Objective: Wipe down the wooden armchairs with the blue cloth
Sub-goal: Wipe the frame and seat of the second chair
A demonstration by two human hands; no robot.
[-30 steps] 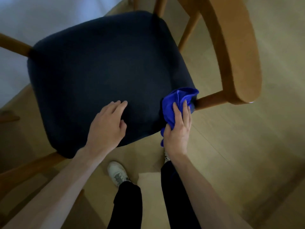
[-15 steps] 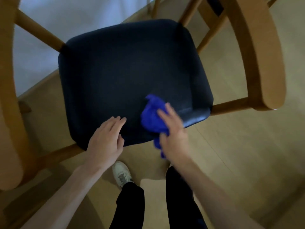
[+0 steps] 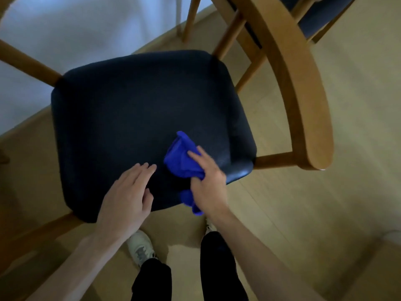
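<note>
Nearest the camera, two legs in black trousers (image 3: pixel 219 268) are seen above a wooden floor (image 3: pixel 325 203), with a white sneaker (image 3: pixel 140 248) set just before the front edge of the seat. Above these, the left hand (image 3: pixel 125 200) is laid flat on the front of the dark navy seat cushion (image 3: pixel 134 118), its fingers straight and together, nothing being held by it. Just beside it, to the right, the blue cloth (image 3: pixel 181 161) is bunched on the cushion near the front right corner and is gripped by the right hand (image 3: pixel 208 183), whose fingers are laid over the top of the cloth; a tail of the cloth is seen hanging below that hand, past the seat edge. The two hands are close but apart. Farther off, the curved wooden armrest (image 3: pixel 303 109) of the armchair is seen on the right. Beyond it, part of a second armchair (image 3: pixel 321 20) with a dark seat is visible at the upper right.
</note>
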